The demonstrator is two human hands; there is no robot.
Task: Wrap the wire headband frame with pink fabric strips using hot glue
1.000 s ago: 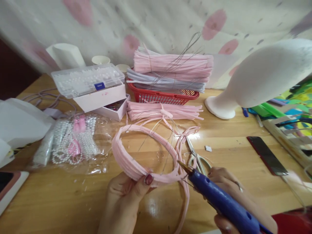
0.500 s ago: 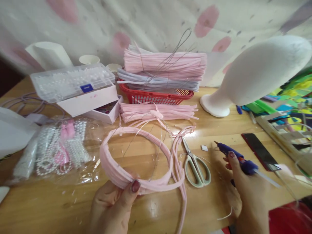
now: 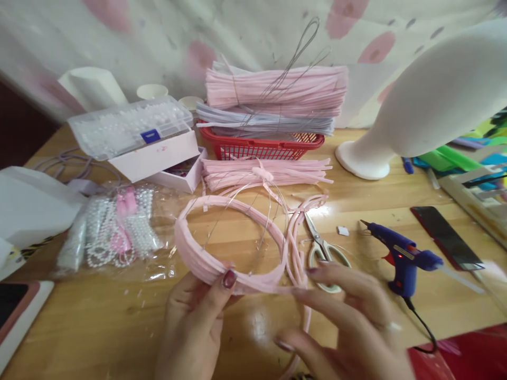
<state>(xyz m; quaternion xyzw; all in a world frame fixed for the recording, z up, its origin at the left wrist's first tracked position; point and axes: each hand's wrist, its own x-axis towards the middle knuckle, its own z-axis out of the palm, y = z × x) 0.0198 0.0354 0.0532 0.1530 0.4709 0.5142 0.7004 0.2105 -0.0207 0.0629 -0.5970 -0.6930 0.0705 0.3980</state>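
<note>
My left hand point(image 3: 194, 322) grips the near rim of a pink ring point(image 3: 222, 258) wound from fuzzy strips, thumb pressed on top. My right hand point(image 3: 344, 322) hovers empty beside the ring's right end, fingers spread, fingertips close to the loose pink strips point(image 3: 297, 248) trailing from it. Thin wires point(image 3: 269, 211) cross the ring. A blue glue gun point(image 3: 400, 256) stands on the table right of my right hand, its cord running toward me. Scissors point(image 3: 322, 248) lie between ring and glue gun, partly behind my fingers.
A red basket point(image 3: 261, 146) stacked with pink and grey strips stands at the back, a tied pink bundle point(image 3: 265, 174) before it. A bead box point(image 3: 130, 125), bagged pearl strings point(image 3: 114, 232), a white foam head point(image 3: 428, 100) and a dark phone point(image 3: 446, 237) surround the work spot.
My right hand has set the glue gun down on the table at the right and come back empty to the ring. My left hand kept hold of the ring.
</note>
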